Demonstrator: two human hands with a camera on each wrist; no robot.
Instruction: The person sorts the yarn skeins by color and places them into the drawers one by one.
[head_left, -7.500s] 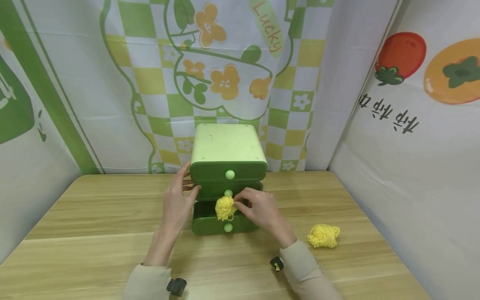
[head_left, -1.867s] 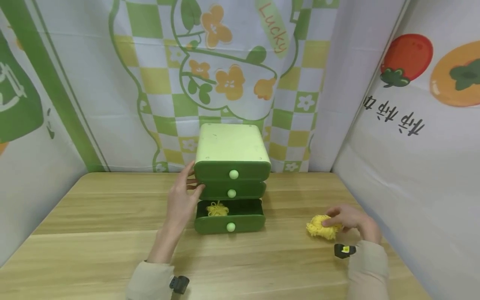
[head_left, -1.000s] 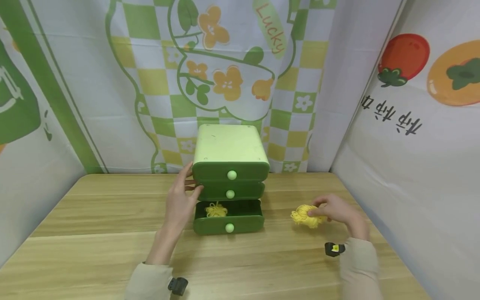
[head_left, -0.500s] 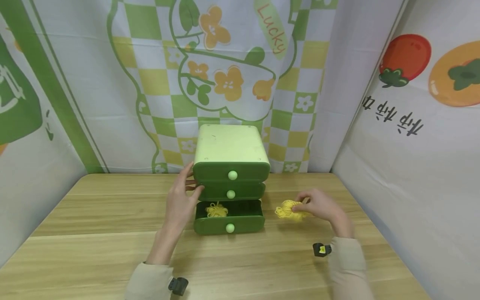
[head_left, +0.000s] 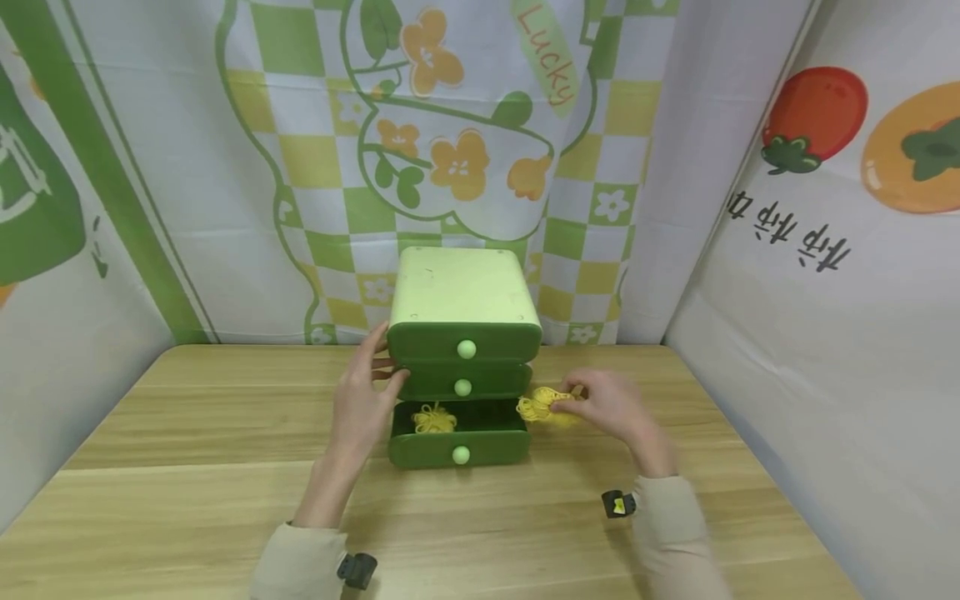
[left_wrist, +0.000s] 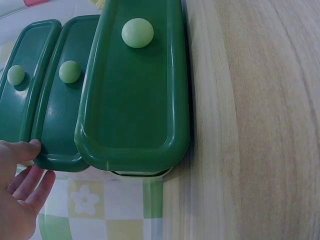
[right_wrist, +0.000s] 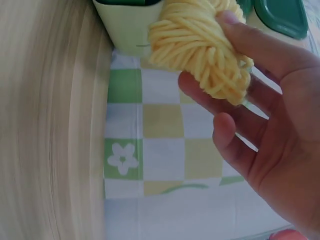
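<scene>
A small drawer cabinet [head_left: 465,287], pale green with dark green drawers, stands on the wooden table. Its bottom drawer [head_left: 423,451] is pulled out, and a yellow yarn bundle [head_left: 435,419] lies in its left part. At the cabinet's left side is my left hand [head_left: 360,408], thumb on the middle drawer's front corner [left_wrist: 57,157] and extended fingers against the side. My right hand [head_left: 611,408] pinches a second yellow yarn bundle [head_left: 542,406] just by the open drawer's right end. In the right wrist view, thumb and fingertips hold this bundle [right_wrist: 200,47], other fingers loosely bent.
Wooden tabletop [head_left: 225,517] extends on both sides and in front of the cabinet. A checked, flower-printed curtain [head_left: 450,167] hangs close behind it. White printed sheets [head_left: 795,333] flank the table. The upper and middle drawers [head_left: 427,381] are pushed in.
First, my right hand put one yarn bundle into the bottom drawer. Then it picked the second up from the table's right and brought it left to the drawer. The left hand stayed put.
</scene>
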